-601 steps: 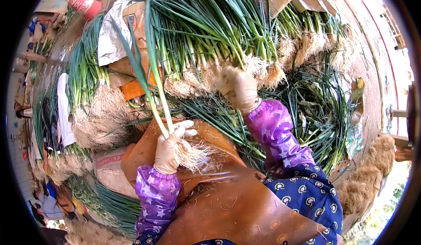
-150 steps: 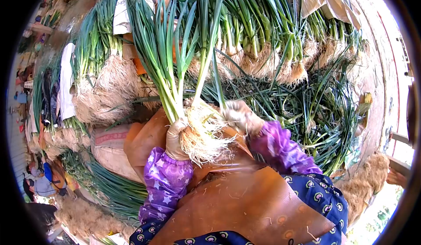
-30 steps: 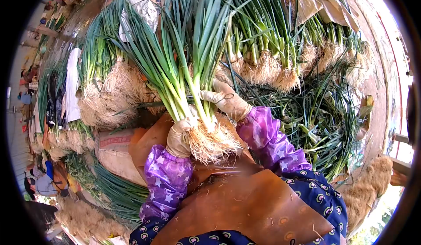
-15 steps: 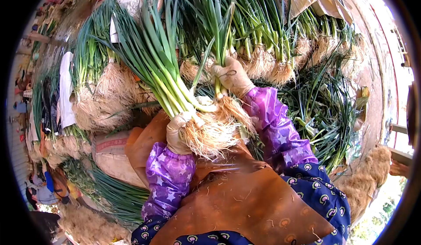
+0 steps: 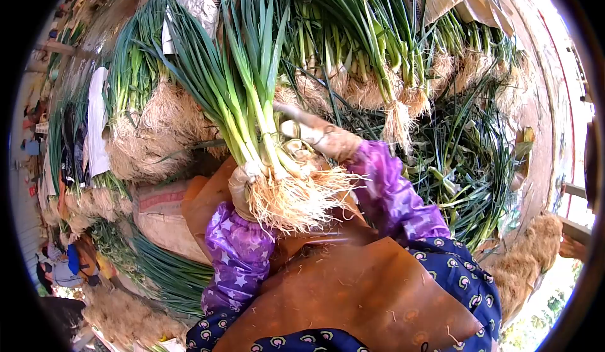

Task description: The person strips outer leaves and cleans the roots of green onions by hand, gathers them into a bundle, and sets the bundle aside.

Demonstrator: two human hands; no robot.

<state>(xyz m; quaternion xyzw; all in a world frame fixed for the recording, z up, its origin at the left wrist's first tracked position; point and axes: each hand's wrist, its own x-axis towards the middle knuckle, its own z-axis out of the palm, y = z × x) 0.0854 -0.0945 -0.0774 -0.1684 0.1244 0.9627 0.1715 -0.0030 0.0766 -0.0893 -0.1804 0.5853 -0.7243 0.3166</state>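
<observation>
My left hand (image 5: 241, 191), in a pale glove, is wrapped round the base of a bunch of green onions (image 5: 242, 115), above an orange-brown apron (image 5: 353, 289). Its leaves point away from me and its pale roots (image 5: 296, 197) spread to the right. Against the right side of the stalks is my right hand (image 5: 321, 136), also gloved and partly blurred. Its fingers are hard to make out, and whether they grip a stalk cannot be seen.
More green onions (image 5: 365, 49) with roots lie in a row beyond my hands. Loose green leaves (image 5: 466, 156) are heaped at the right. A pale sack (image 5: 167, 223) lies to the left, and brown fibrous clumps (image 5: 526, 260) are at the lower right.
My right hand has let go of the separate stalks it held half a second ago and moved left and down to the bunch. The bunch in my left hand has shifted slightly left.
</observation>
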